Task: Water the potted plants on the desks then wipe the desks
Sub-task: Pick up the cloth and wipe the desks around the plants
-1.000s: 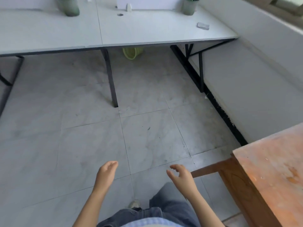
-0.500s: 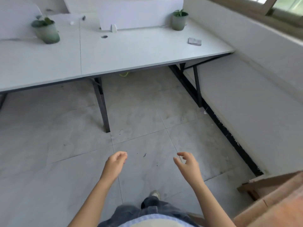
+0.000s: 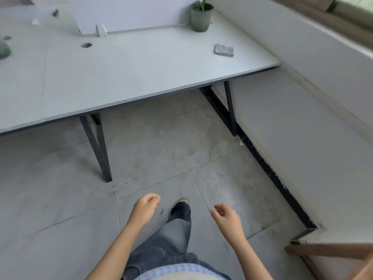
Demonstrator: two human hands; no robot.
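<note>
A white desk (image 3: 129, 77) stretches across the upper half of the view. A small green plant in a grey-green pot (image 3: 200, 18) stands at its far right corner. A folded grey cloth (image 3: 224, 50) lies near the desk's right edge. Part of a second green pot (image 3: 3, 49) shows at the left border. My left hand (image 3: 146, 209) and my right hand (image 3: 227, 218) hang low over the floor, well short of the desk. Both hold nothing, with fingers loosely curled and apart.
A white divider panel (image 3: 129, 13) stands upright at the desk's back. Black desk legs (image 3: 99, 146) stand on the grey tiled floor. A white wall with a ledge (image 3: 302, 110) runs along the right. A wooden furniture edge (image 3: 331, 251) juts in at bottom right.
I have walked closer to the desk, which now fills more of the view. The wooden table at the right has slid almost out of sight. Both hands stay empty.
</note>
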